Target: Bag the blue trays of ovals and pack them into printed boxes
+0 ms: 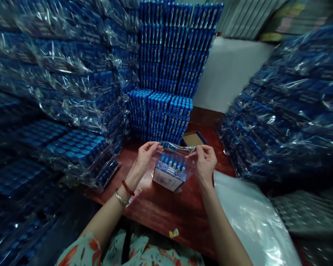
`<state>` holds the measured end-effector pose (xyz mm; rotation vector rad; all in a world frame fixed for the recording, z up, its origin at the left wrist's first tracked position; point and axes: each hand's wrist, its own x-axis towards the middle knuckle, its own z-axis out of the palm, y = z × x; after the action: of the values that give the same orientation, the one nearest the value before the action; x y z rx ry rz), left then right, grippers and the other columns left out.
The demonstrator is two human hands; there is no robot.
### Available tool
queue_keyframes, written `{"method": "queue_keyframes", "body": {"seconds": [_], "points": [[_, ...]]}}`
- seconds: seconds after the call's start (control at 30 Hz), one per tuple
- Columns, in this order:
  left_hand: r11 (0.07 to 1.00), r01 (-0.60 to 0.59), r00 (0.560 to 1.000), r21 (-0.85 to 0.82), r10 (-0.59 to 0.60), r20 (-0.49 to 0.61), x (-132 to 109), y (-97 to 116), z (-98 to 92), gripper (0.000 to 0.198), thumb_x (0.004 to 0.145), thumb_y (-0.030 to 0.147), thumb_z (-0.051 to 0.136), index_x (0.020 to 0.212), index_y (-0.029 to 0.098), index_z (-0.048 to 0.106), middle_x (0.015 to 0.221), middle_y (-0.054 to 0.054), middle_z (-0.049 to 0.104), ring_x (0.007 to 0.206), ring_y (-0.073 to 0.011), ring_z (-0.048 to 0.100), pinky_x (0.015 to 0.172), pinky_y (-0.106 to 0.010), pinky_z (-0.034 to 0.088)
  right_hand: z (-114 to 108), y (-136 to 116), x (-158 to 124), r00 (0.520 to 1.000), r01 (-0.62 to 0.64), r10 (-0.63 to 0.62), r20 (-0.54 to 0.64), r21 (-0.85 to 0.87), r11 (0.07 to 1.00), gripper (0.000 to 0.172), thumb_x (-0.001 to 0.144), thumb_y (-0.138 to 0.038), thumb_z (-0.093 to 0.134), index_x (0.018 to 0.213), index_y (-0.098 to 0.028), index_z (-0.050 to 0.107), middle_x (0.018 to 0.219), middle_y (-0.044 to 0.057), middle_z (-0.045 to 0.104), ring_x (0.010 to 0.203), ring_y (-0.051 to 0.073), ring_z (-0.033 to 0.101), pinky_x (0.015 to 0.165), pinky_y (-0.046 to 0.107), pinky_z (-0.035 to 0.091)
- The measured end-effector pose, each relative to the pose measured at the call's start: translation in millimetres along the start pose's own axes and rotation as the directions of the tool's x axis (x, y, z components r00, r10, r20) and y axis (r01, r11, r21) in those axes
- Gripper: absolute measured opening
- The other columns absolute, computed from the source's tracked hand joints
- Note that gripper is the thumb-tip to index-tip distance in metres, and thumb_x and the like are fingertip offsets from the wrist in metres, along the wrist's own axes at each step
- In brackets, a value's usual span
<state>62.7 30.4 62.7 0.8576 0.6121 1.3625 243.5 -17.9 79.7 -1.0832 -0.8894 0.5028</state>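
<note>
In the middle of the table stands a small box point(169, 177) with a row of blue-capped, pen-like sticks point(173, 162) showing at its top. A clear plastic bag point(177, 148) surrounds the box, its mouth edge stretched above it. My left hand point(148, 153) pinches one corner of that edge between thumb and fingers. At the opposite corner, my right hand point(205, 159) grips the film the same way. The box itself is touched by neither hand.
Behind the box rise tall stacks of blue sticks point(161, 111). Plastic-wrapped packs are piled at left point(72, 81) and right point(288, 111). An open shallow carton point(194, 138) lies behind my right hand. Clear plastic sheets point(246, 214) cover the table's right side; a yellow scrap point(174, 233) lies near the front edge.
</note>
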Motion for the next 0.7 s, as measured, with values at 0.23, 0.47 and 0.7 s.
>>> {"method": "queue_keyframes", "body": {"seconds": [0.23,0.47,0.7], "points": [[0.999,0.025,0.998,0.045,-0.027,0.051,9.9,-4.3,7.4,0.033,0.066,0.037,0.074,0.086,0.012,0.068,0.08,-0.007,0.071,0.072,-0.0153,0.066,0.066,-0.025,0.049,4.0,1.6,7.8,1.0,0.014,-0.014,-0.023,-0.028,1.0,0.031,0.077,-0.045,0.061,0.085,-0.019,0.046,0.048,-0.006,0.057,0.042,0.016,0.06,0.035,0.019,0.036],[0.999,-0.049,0.996,0.011,0.048,0.081,12.5,0.7,13.1,0.028,0.07,0.035,0.073,0.088,0.013,0.071,0.078,-0.006,0.072,0.077,-0.0161,0.067,0.076,-0.028,0.051,1.0,-7.3,6.1,0.986,0.128,-0.146,-0.076,-0.199,0.972,0.026,0.082,-0.042,0.055,0.091,-0.019,0.049,0.065,0.0,0.06,0.057,0.016,0.061,0.05,0.025,0.045],[0.997,-0.078,0.988,0.019,0.075,0.137,18.2,0.1,16.4,0.026,0.072,0.035,0.071,0.086,0.013,0.072,0.082,-0.006,0.073,0.078,-0.0161,0.067,0.078,-0.028,0.051,22.0,-40.5,-5.9,0.595,0.768,-0.594,0.541,-0.601,0.221,0.029,0.087,-0.02,0.05,0.113,-0.029,0.057,0.107,0.007,0.061,0.108,0.024,0.05,0.097,0.045,0.031]]}}
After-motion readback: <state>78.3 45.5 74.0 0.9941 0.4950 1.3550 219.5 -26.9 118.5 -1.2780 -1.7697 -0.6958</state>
